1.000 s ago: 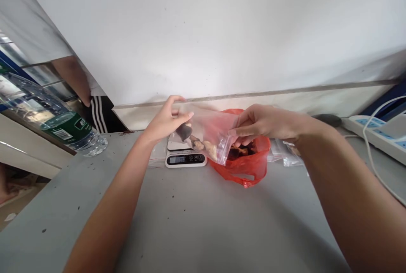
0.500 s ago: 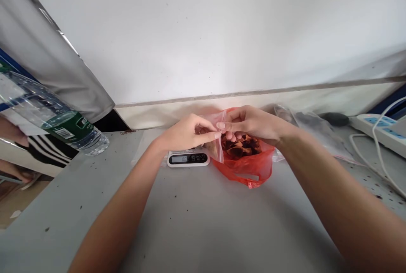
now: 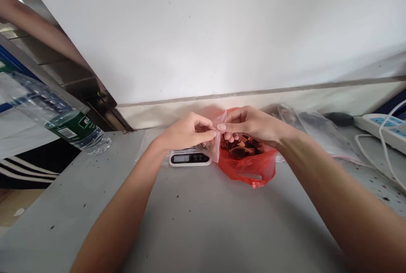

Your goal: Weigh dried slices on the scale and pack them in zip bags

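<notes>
Both hands meet over a small clear zip bag [image 3: 215,149], pinching its upper edge. My left hand [image 3: 189,131] is closed on the bag's left side, thumb against fingers. On the other side, the thumb and fingertips of my right hand [image 3: 245,125] grip the same edge. Some contents show faintly through the plastic, too blurred to name. Beneath my left hand lies a white digital scale [image 3: 190,159] with a lit display, its rear part hidden. An open red plastic bag [image 3: 244,171] stands below my right hand, holding dark reddish-brown dried pieces [image 3: 243,146].
Clear plastic bags [image 3: 323,133] lie to the right, near a white power strip [image 3: 383,127] and its cable [image 3: 385,154]. A large water bottle [image 3: 76,125] leans at the left edge. Behind the grey table [image 3: 222,222] rises a white wall [image 3: 222,32]. Another person's arm [image 3: 38,28] shows at far left.
The zip bag's edge has shifted slightly between my fingers and its mouth looks narrower. At the left, the person nearby has moved, and a bare arm now shows there.
</notes>
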### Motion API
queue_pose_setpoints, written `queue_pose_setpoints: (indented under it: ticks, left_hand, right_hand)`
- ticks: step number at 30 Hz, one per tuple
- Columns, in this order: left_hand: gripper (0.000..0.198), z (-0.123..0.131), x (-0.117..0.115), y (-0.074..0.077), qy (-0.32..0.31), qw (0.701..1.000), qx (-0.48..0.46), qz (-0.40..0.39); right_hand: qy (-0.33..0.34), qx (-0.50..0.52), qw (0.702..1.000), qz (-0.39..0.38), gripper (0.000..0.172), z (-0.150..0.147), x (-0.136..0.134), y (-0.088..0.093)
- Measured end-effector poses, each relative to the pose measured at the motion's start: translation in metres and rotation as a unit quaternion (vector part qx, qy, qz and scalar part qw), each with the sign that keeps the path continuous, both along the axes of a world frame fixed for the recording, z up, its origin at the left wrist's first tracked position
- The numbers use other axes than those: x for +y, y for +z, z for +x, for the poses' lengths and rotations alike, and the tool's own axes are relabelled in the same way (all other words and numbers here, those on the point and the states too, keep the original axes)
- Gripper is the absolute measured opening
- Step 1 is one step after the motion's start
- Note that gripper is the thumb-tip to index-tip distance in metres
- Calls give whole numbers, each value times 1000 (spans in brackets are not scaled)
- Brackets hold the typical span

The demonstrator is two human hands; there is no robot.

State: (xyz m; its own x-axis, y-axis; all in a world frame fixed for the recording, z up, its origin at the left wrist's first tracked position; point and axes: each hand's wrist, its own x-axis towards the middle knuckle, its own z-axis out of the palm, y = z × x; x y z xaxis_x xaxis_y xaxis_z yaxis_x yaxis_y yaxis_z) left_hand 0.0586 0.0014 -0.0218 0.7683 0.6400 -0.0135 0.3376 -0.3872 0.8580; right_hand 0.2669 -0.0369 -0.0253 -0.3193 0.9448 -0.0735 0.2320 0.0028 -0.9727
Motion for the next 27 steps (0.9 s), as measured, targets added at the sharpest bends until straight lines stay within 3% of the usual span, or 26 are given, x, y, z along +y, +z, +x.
queue_pose_setpoints:
  ticks: [4, 7, 9, 11, 14, 15, 19, 21, 24, 25, 27]
  left_hand:
    - [20, 0, 2, 2, 33, 998, 24, 57]
    - [19, -3, 5, 5, 102, 990, 29, 92]
    - [20, -5, 7, 6, 175, 978, 6, 111]
    - [19, -4, 6, 6, 215, 969, -13, 119]
    - [17, 1, -1, 5, 204, 970, -25, 127]
    - [17, 4, -4, 5, 196, 972, -31, 129]
    - [19, 11, -11, 5, 130, 980, -66, 136]
    - [19, 11, -8, 2, 140, 971, -101, 165]
    - [14, 6, 5, -5, 260, 930, -154, 211]
    - [18, 3, 10, -7, 290, 924, -154, 194]
    - [39, -1, 16, -11, 299, 940, -150, 74]
  right_hand:
    - [3, -41, 999, -8, 33, 3, -1, 2]
    - [0, -78, 997, -27, 30, 8, -2, 4]
    - [-43, -103, 994, -1, 34, 9, -2, 5]
    - [-110, -132, 982, 74, 35, 5, -3, 5]
    - [-162, -194, 949, 186, 12, -7, -5, 5]
    - [-161, -216, 942, 198, 14, -11, -6, 5]
    - [-121, -265, 944, 157, 20, -15, -10, 5]
    - [-89, -256, 952, 141, 44, -9, -10, 5]
    - [-55, -215, 961, 165, 84, 3, -11, 9]
    - [-50, -200, 962, 178, 89, 6, -12, 11]
    - [-54, -169, 964, 197, 93, 12, -14, 16]
